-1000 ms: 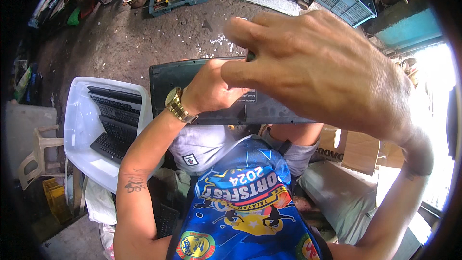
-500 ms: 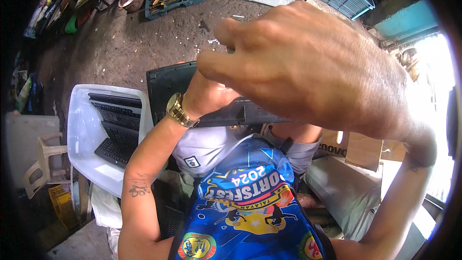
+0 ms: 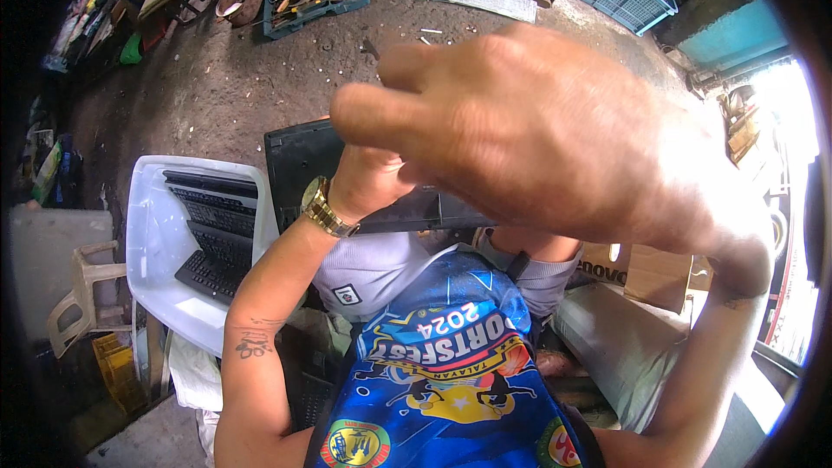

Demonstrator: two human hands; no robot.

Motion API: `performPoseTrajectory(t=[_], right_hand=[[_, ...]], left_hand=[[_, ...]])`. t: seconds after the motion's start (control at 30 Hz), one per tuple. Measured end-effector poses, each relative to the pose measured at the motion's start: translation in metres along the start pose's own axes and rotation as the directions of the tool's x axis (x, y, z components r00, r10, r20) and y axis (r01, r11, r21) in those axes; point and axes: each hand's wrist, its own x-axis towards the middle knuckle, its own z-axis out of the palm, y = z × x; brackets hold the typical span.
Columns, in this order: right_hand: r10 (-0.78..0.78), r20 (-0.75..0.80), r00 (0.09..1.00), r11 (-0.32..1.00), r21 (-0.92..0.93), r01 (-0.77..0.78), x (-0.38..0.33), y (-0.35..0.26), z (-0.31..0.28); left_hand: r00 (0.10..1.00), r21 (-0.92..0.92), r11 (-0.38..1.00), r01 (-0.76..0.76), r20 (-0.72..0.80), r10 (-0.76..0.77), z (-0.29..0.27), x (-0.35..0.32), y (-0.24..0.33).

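The black keyboard (image 3: 303,156), underside up, lies across your grey shorts (image 3: 373,264), near centre and extending toward 10 o'clock. Your left hand (image 3: 373,182), partly curled, lies over it; hidden fingertips leave its hold impossible to tell. Your right hand (image 3: 511,130), blurred, hangs above with fingers bent; whether it grips anything cannot be told. Toward 9 o'clock, a white bin (image 3: 147,243) contains other keyboards (image 3: 212,225); at 11, an open toolbox (image 3: 314,24).
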Motion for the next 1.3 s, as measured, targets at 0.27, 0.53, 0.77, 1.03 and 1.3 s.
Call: performPoseTrajectory(t=[0.27,0.53,0.77,1.03,1.3], right_hand=[[-0.076,-0.345,0.936,0.990,0.087,0.113,-0.015,0.021,-0.007],[0.198,-0.618,0.761,0.919,0.387,0.074,-0.051,0.029,-0.028],[0.110,-0.411,0.905,0.958,0.286,0.014,-0.030,0.021,0.028],[0.020,-0.282,0.959,0.965,0.255,0.054,-0.008,0.020,0.041],[-0.033,-0.304,0.952,0.958,0.261,0.116,0.001,0.018,0.051]], left_hand=[[0.980,0.313,0.934,-0.171,0.149,0.130,-0.001,0.006,-0.003],[0.991,0.392,0.916,-0.081,-0.064,0.115,-0.010,0.023,0.001],[0.988,-0.189,0.980,0.055,0.150,-0.027,-0.040,0.013,0.027],[0.987,-0.079,0.990,0.116,0.123,-0.106,-0.039,-0.010,0.025],[0.996,-0.062,0.995,0.082,0.051,-0.079,-0.035,-0.026,0.015]])
